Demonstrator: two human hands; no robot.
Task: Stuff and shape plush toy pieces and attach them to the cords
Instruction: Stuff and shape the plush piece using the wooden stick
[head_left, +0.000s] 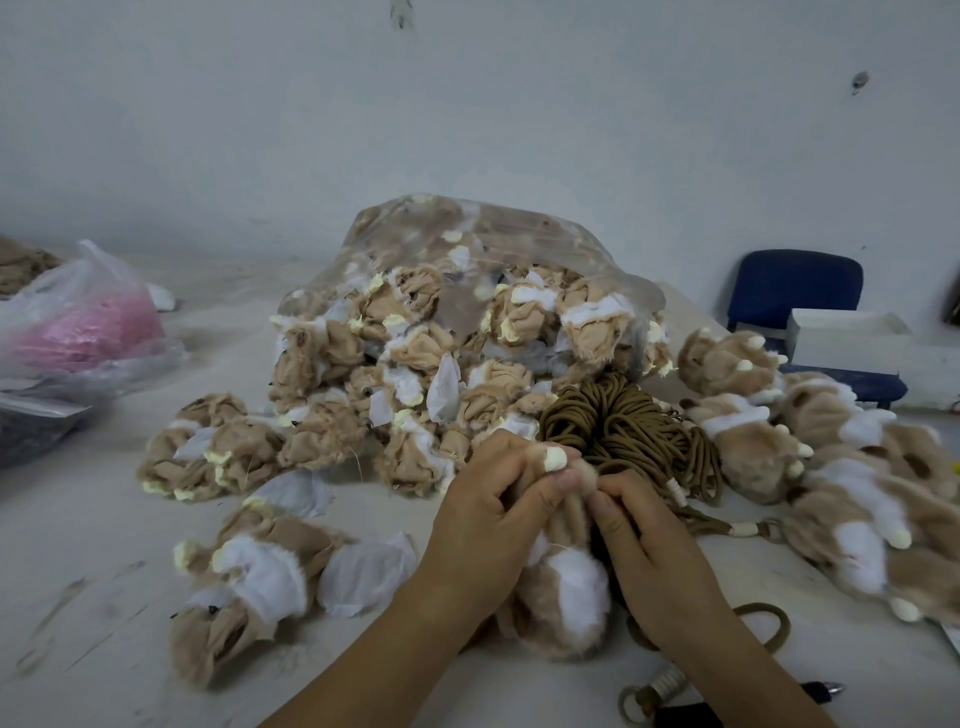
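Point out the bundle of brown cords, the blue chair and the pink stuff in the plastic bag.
bundle of brown cords (618, 415), head view, on the looped middle.
blue chair (795, 286), head view, on the backrest.
pink stuff (88, 332), head view, seen through the bag's wall.

I sit at a big white table (104, 597). Its top is dusty and has some grey scuff marks near me on my left. Behind the table there is a plain white wall (467, 104). The wall has a few small dark spots, one high up in the middle (400, 13) and one on the right (860, 82). The light is soft and even, with no strong shadows. On the right, past the table edge, stands a dark blue chair (795, 288) with a padded back. A pale box (852, 338) sits in front of the chair. I cannot see any window or the floor from here.
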